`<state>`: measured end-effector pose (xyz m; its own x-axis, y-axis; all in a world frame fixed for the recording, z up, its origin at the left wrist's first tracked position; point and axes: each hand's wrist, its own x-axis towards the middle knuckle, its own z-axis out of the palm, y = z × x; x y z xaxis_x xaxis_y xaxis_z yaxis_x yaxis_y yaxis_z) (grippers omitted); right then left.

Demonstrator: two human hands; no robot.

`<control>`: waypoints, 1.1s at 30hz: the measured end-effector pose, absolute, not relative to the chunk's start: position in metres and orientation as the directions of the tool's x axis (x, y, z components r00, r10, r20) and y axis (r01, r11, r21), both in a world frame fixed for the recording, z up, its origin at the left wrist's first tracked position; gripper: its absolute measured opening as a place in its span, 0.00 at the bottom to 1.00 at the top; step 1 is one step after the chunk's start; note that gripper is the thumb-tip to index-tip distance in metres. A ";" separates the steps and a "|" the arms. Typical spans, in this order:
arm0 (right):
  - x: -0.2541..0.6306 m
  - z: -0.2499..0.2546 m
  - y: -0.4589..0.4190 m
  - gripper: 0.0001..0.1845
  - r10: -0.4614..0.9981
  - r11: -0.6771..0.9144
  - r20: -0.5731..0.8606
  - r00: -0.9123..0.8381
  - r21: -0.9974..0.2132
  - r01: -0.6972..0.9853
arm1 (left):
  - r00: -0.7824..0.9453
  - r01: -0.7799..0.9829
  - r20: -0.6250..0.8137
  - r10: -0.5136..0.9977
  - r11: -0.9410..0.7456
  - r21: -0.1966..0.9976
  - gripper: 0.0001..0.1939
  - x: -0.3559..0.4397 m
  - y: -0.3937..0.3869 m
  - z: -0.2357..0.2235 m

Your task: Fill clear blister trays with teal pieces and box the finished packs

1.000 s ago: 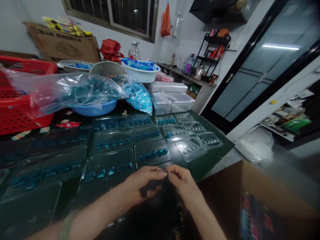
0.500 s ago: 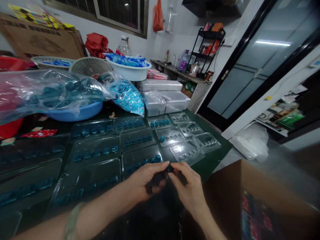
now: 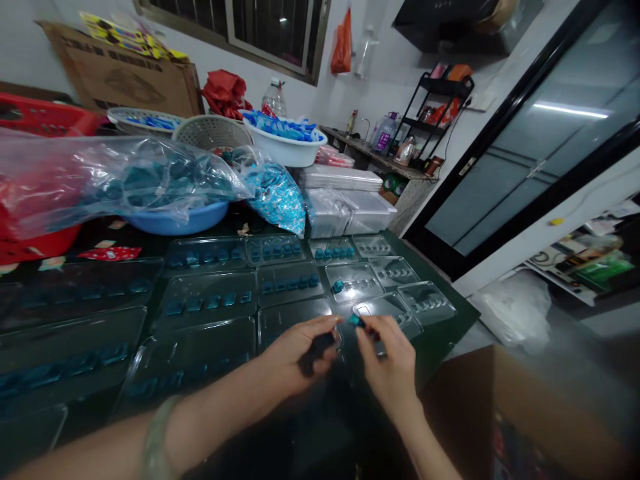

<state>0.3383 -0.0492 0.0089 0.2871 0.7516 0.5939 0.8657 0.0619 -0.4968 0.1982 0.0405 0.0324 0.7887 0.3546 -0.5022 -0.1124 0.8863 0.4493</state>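
My right hand (image 3: 389,357) pinches a small glossy teal piece (image 3: 356,321) between thumb and fingertips, above the nearest clear trays. To its left, my left hand (image 3: 305,350) is curled, thumb stretched toward the right hand; something dark lies in its fingers, too shadowed to make out. Around them are clear plastic trays, each with a row of small cups. A tray (image 3: 350,272) beyond my hands has one teal piece (image 3: 339,286) at the left end of its row. The tray (image 3: 203,347) left of my hands has a row of teal pieces, partly behind my forearm.
Behind the trays are a blue basin (image 3: 183,220) under a plastic bag of teal pieces, a patterned blue bag (image 3: 277,197), stacked clear trays (image 3: 345,200) and a white basin (image 3: 287,150) of blue items. A cardboard box (image 3: 465,400) stands at the table's right edge.
My hands have come apart. The right hand has moved slightly right with the teal piece, now showing at its fingertips. The camera view has swung a little left.
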 end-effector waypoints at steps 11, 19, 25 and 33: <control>0.413 -0.011 0.058 0.10 0.861 -0.360 0.252 0.442 -0.311 0.880 | 0.704 -0.024 -0.644 0.299 0.917 0.399 0.14 0.173 0.049 0.030; 0.405 0.000 0.066 0.09 0.904 -0.388 0.136 0.405 -0.137 0.911 | 0.704 -0.019 -0.653 0.280 0.926 0.377 0.14 0.177 0.052 0.027; 0.394 -0.001 0.073 0.11 0.851 -0.511 0.096 0.516 -0.068 0.857 | 0.705 -0.035 -0.645 0.295 0.923 0.383 0.14 0.173 0.053 0.026; 0.396 -0.006 0.065 0.14 0.838 -0.523 0.149 0.525 -0.057 0.851 | 0.728 -0.097 -0.600 0.331 0.916 0.388 0.16 0.171 0.059 0.025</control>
